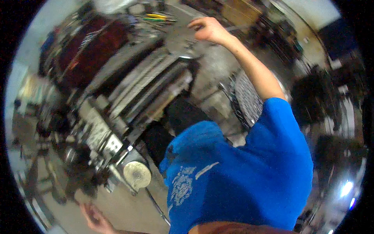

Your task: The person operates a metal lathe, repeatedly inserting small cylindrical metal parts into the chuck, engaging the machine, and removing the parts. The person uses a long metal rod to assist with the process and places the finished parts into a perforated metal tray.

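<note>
The blue shirt (pixel 249 171) fills five o'clock, the right hand (pixel 208 29) curled loosely on a grey round plate (pixel 181 39) at twelve, the left hand (pixel 95 218) at seven, grip unclear.

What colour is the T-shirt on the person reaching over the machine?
Bright blue T-shirt, with a pale print; the head view shows it.

Right hand (pixel 208 29) rests on round plate (pixel 181 39) behind lathe (pixel 128 93).
</note>
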The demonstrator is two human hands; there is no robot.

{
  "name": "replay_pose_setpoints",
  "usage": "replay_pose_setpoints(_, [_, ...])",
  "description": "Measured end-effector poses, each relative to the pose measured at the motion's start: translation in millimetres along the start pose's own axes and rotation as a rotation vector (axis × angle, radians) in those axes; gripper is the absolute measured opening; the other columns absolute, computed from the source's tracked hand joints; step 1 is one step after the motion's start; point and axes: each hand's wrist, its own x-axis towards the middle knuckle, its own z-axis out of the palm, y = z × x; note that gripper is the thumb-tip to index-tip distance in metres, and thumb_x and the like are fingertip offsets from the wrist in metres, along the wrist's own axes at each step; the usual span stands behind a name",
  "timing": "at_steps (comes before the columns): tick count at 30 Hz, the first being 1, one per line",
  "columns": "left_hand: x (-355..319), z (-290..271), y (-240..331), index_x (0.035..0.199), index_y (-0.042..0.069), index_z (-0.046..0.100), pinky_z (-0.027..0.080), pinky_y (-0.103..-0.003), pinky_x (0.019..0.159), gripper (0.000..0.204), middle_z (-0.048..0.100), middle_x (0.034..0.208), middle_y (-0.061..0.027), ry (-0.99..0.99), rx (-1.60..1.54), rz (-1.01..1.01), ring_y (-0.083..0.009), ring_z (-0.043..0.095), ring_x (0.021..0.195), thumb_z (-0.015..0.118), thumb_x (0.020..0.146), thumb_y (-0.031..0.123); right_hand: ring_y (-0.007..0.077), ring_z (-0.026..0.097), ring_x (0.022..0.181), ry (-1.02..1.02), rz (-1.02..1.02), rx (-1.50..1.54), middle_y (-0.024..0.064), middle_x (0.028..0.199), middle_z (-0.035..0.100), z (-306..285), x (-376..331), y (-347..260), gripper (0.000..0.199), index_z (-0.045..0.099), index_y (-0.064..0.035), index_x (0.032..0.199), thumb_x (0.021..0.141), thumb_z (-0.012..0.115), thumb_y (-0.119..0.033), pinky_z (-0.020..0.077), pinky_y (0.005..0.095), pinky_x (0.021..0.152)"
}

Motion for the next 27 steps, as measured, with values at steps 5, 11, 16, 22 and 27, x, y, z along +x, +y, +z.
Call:
replay_pose_setpoints(5, [45.0,25.1,53.6,0.102,-0.007,0.058,0.047,-0.028,0.044,0.027,0.063,0.088,-0.0208,0.109,-0.444,0.540,-0.0181,0.055,0.049,0.062,0.081,0.010,0.0304,0.060,0.078,-0.087,0.524,-0.397,0.0165,0.084,0.062,-65.2,-214.8,97.3,0.034,0.065,-0.0068,0.091,0.060,0.058,-0.018,0.0479,0.0357,0.071])
replay_pose_setpoints(11, [65.3,48.2,73.1,0.122,-0.002,0.044,0.039,-0.034,0.092,0.037,0.053,0.115,-0.0153,-0.302,-0.254,0.514,-0.0230,0.051,0.105,0.049,0.086,0.004,0.0323,0.059,0.077,-0.356,0.914,-0.583,0.0143,0.079,0.062,-39.4,-345.8,105.1,0.020,0.064,-0.0074,0.073,0.059,0.060,-0.021,0.0481,0.0392,0.071])
replay_pose_setpoints(16, [52.5,51.6,90.8,0.118,-0.004,0.048,0.037,-0.034,0.094,0.034,0.053,0.117,-0.0145,-0.494,-0.153,0.575,-0.0228,0.050,0.107,0.051,0.085,0.005,0.0296,0.059,0.083,-0.620,0.551,-0.611,0.0155,0.083,0.059,-22.5,-365.2,88.0,0.023,0.064,-0.0036,0.071,0.060,0.061,-0.023,0.0488,0.0386,0.073])
replay_pose_setpoints(22, [46.9,45.8,80.6,0.119,-0.003,0.048,0.037,-0.033,0.094,0.035,0.053,0.117,-0.0136,-0.458,-0.195,0.434,-0.0222,0.049,0.108,0.052,0.085,0.006,0.0302,0.055,0.093,-0.752,0.525,-0.665,0.0171,0.091,0.058,-18.4,-352.1,80.6,0.025,0.063,-0.0011,0.075,0.060,0.061,-0.021,0.0460,0.0356,0.081])
replay_pose_setpoints(27, [45.8,36.6,56.5,0.119,-0.003,0.048,0.038,-0.032,0.092,0.036,0.054,0.116,-0.0134,-0.439,-0.116,0.420,-0.0213,0.050,0.107,0.052,0.085,0.007,0.0346,0.058,0.080,-0.890,0.719,-0.584,0.0202,0.085,0.059,-18.0,-329.9,71.8,0.020,0.063,0.0000,0.069,0.058,0.061,-0.016,0.0487,0.0379,0.075])
